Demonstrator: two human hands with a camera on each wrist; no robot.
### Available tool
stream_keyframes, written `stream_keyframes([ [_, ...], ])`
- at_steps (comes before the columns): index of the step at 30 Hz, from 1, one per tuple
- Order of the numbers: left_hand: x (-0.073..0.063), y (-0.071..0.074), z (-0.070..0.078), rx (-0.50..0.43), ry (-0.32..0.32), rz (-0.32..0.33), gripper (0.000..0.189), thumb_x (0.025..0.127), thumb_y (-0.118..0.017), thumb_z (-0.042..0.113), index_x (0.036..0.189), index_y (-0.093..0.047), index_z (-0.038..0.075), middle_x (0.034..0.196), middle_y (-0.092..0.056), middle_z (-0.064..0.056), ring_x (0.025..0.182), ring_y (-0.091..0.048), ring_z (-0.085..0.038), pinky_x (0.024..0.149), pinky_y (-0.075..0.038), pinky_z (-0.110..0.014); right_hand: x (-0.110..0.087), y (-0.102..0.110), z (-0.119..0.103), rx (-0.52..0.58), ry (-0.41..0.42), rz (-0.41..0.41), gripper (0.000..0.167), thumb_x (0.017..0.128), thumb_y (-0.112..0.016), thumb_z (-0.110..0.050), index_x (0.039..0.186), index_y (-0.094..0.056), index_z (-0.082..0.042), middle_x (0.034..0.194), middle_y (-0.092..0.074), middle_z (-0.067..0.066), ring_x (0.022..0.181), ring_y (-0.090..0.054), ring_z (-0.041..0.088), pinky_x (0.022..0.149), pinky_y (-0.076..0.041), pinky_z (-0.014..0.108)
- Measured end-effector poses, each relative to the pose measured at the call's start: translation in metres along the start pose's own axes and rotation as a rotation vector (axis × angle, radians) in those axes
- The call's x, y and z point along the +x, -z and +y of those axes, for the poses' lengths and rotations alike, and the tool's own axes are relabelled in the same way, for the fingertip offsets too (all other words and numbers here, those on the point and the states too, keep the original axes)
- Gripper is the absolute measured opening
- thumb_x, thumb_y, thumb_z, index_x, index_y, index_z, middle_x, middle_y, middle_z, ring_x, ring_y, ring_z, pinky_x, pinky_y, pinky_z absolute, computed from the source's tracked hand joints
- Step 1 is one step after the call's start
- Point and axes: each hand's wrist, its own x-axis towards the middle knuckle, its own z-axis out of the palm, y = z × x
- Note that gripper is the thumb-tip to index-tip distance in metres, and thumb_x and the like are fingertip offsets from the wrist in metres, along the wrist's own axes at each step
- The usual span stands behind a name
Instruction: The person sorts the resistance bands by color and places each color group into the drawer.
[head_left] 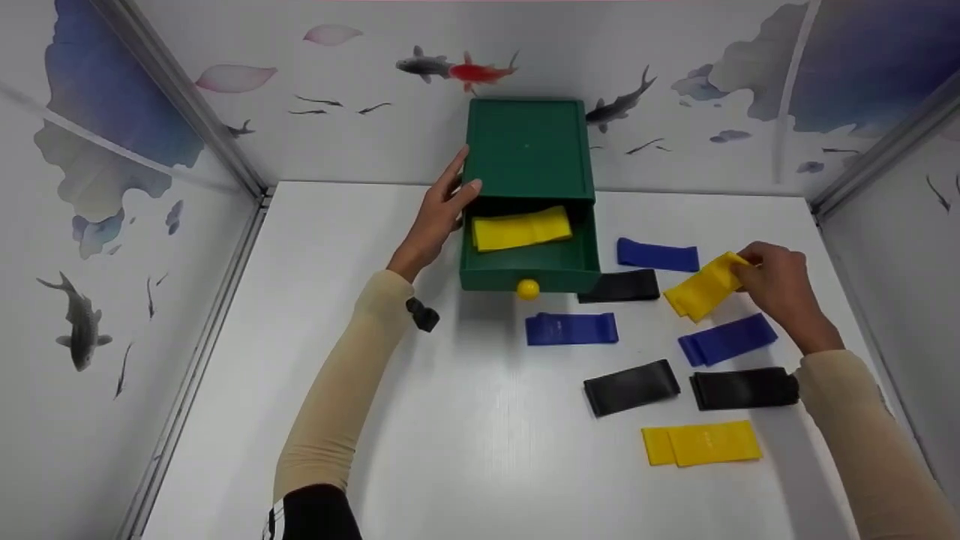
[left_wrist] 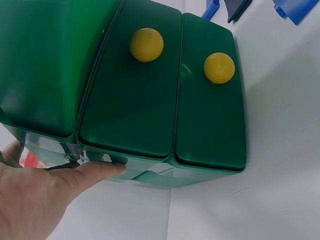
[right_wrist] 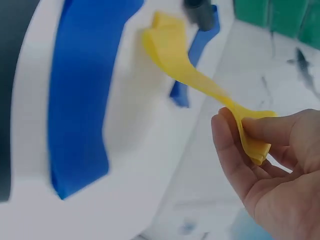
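A green drawer box (head_left: 529, 146) stands against the back wall, its top drawer (head_left: 491, 280) pulled out by a yellow knob (head_left: 528, 289). Inside that drawer lies a folded yellow resistance band (head_left: 521, 229). My left hand (head_left: 433, 217) rests against the box's left side with fingers extended; the left wrist view shows the thumb along that side, below two shut drawers with yellow knobs (left_wrist: 219, 68). At the right, my right hand (head_left: 784, 289) pinches one end of another yellow resistance band (right_wrist: 190, 75) between thumb and fingers, and the band's other end hangs over the white table.
Blue bands (head_left: 571, 329), black bands (head_left: 631, 387) and one more yellow band (head_left: 702, 442) lie flat about the table's right half. One black band (head_left: 621, 286) is partly under the drawer's right corner. Printed white walls (head_left: 345, 142) enclose the table (head_left: 465, 450).
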Motion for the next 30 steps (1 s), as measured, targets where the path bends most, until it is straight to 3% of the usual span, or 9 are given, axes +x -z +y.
stream_keyframes([
  [11, 0.002, 0.004, -0.001, 0.001, -0.005, 0.002, 0.071, 0.112, -0.06, 0.054, 0.173, -0.025, 0.052, 0.185, -0.027, 0.0, 0.165, -0.039, -0.029, 0.128, -0.037, -0.072, -0.007, 0.013, -0.043, -0.004, 0.09, 0.098, 0.024, 0.109, -0.064, -0.003, 0.123, -0.071, 0.016, 0.12, -0.072, 0.042, 0.1, -0.075, 0.059, 0.067, -0.041, -0.005],
  [20, -0.001, 0.003, -0.003, -0.01, 0.002, 0.004, 0.07, 0.112, -0.06, 0.053, 0.173, -0.026, 0.052, 0.186, -0.023, 0.004, 0.166, -0.037, -0.028, 0.128, -0.038, -0.071, -0.01, 0.023, -0.077, -0.013, 0.17, 0.161, 0.024, 0.108, -0.067, -0.003, 0.123, -0.071, 0.015, 0.119, -0.074, 0.038, 0.099, -0.073, 0.054, 0.074, -0.036, -0.009],
  [30, 0.0, 0.001, -0.001, 0.005, -0.014, -0.001, 0.07, 0.112, -0.059, 0.053, 0.174, -0.025, 0.051, 0.184, -0.027, 0.0, 0.165, -0.04, -0.028, 0.128, -0.038, -0.071, -0.013, 0.031, -0.112, -0.029, 0.327, 0.259, 0.017, 0.103, -0.073, 0.003, 0.115, -0.074, 0.015, 0.114, -0.077, 0.035, 0.096, -0.076, 0.054, 0.08, -0.034, -0.009],
])
